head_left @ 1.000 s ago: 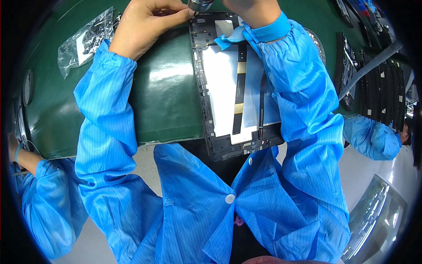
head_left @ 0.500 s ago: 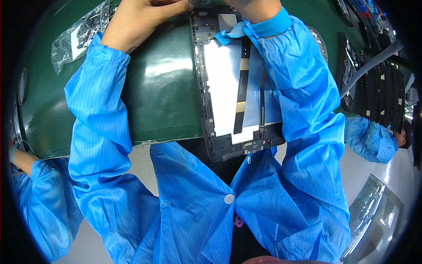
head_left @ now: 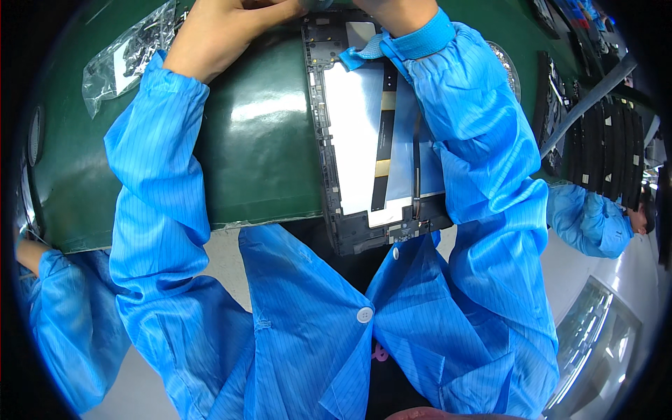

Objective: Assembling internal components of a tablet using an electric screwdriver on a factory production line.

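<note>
An opened tablet-like device [head_left: 350, 133] lies at the table's front edge, its near end sticking out past it. Silver panels, a black strip with gold bands and a dark cable show inside its black frame. My left hand [head_left: 227, 31] is at the top edge, left of the device's far end. Its thumb and fingers close together beside a dark rounded thing [head_left: 316, 3], mostly cut off by the picture's edge. Over the device's far right corner is my right hand [head_left: 402, 14], wearing a blue wrist strap [head_left: 420, 38]; its fingers are out of view.
A clear plastic bag [head_left: 129, 59] with dark small parts lies far left on the green table [head_left: 262, 154]. A round clear tray [head_left: 505, 70] sits beyond my right sleeve. Black panels [head_left: 605, 143] stand at right. Co-workers' blue sleeves [head_left: 588, 220] show on both sides.
My right hand and its wrist strap have shifted slightly left and up. The left hand and the device are almost unmoved. The co-worker's arm at left has moved a little.
</note>
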`<state>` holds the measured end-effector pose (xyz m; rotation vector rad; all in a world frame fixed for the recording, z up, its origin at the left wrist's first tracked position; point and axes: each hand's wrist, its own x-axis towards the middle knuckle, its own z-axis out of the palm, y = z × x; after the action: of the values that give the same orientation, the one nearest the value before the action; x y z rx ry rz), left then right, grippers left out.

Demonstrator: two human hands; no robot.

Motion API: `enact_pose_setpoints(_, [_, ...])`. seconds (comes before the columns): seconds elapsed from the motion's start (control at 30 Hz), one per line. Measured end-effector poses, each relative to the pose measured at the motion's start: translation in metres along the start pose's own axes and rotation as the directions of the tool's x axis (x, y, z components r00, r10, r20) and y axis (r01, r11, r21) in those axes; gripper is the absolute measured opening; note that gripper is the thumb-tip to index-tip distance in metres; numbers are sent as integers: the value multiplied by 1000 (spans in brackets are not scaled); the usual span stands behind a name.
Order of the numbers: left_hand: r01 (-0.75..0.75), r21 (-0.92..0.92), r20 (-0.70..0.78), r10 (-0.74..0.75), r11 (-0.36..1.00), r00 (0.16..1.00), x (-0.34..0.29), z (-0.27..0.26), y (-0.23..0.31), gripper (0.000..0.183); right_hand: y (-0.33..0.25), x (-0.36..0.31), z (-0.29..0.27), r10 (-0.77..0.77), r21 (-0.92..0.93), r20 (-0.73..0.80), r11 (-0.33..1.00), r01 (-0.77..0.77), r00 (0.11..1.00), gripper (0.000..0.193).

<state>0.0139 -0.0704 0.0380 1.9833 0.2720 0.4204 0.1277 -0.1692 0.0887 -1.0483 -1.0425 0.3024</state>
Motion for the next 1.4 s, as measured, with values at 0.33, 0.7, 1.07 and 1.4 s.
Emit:
enact_pose_setpoints(0.33, [-88, 153, 40, 82, 984, 996, 9, -8, -48, 18, 3, -3, -2, -23, -5, 15, 1000, 23, 1000, 20])
enact_pose_setpoints(0.7, [-53, 133, 31, 50, 990, 998, 5, -13, -51, 15, -5, -5, 7, 111, 94, -55, 990, -105, 992, 15])
enact_pose_setpoints(1.07, [-26, 159, 22, 23, 987, 999, 11, -9, -49, 20, 2, -2, 4, -5, -38, -16, 999, 4, 1000, 21])
enact_pose_setpoints(1.4, [-80, 138, 120, 64, 987, 991, 10, -10, -39, 21, 3, -4, -10, 79, 25, -5, 997, -79, 997, 18])
